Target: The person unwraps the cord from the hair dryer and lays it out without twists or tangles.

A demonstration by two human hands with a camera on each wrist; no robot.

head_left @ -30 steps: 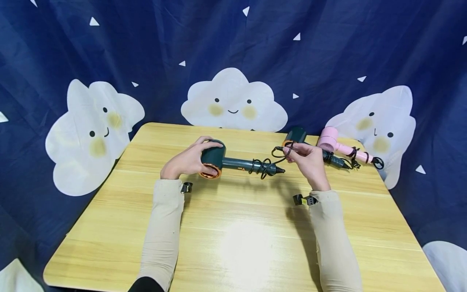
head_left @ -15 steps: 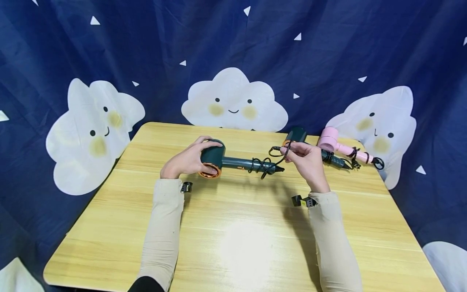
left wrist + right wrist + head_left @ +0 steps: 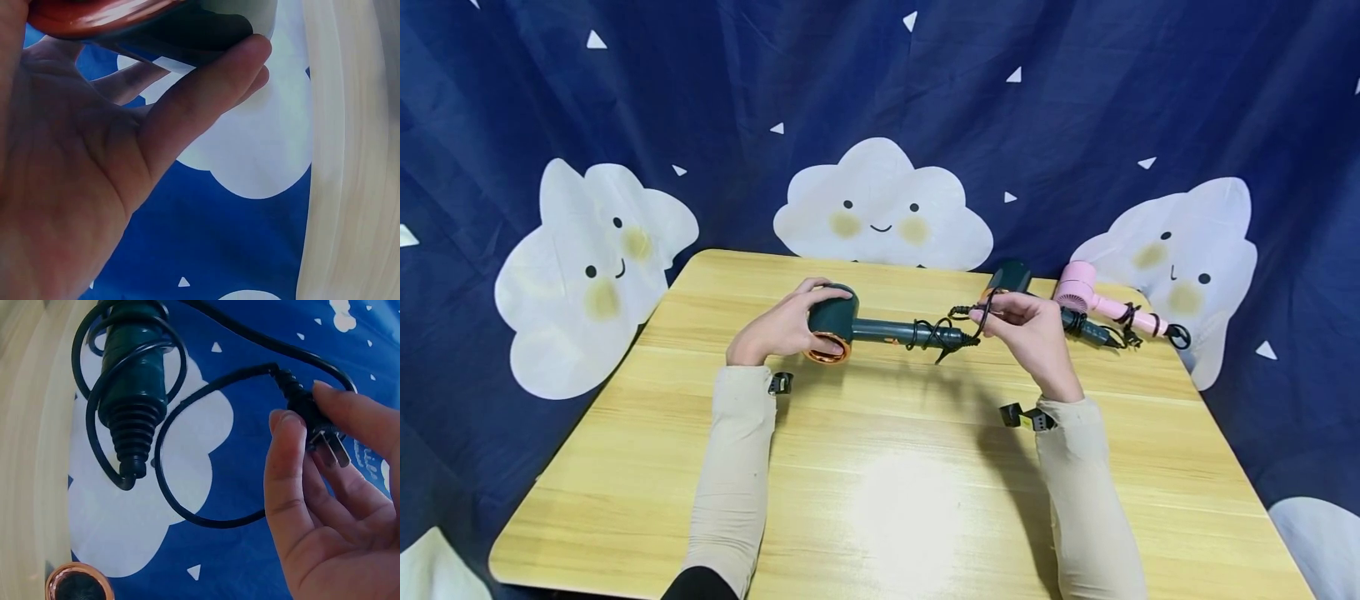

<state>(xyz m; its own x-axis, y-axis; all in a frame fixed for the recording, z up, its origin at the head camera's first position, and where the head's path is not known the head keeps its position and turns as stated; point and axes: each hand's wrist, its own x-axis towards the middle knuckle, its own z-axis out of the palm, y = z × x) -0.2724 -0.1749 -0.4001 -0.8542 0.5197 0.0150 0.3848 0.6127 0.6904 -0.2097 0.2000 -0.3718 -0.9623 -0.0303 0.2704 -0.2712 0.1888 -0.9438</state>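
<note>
My left hand (image 3: 781, 328) grips the head of a dark green hair dryer (image 3: 833, 314) with a copper ring, its handle pointing right. In the left wrist view the thumb and fingers of the left hand (image 3: 94, 144) hold the dryer head (image 3: 187, 31). A black cord (image 3: 936, 333) is looped loosely around the handle's end. My right hand (image 3: 1030, 337) pinches the cord's plug end at the right of the handle. The right wrist view shows the black two-pin plug (image 3: 306, 412) between thumb and fingers of the right hand (image 3: 337, 506), beside the ribbed handle end (image 3: 132, 434).
Behind the right hand lies a second dark green hair dryer (image 3: 1011, 276) with its cord wrapped. To its right is a pink hair dryer (image 3: 1077, 286), cord bundled on its handle. Both are at the back right of the wooden table (image 3: 865, 433), before a blue curtain (image 3: 730, 100).
The held cord loop has shifted, with the plug end moving slightly left and down. The dryer and left hand have moved slightly left. Both hands keep their grips.
</note>
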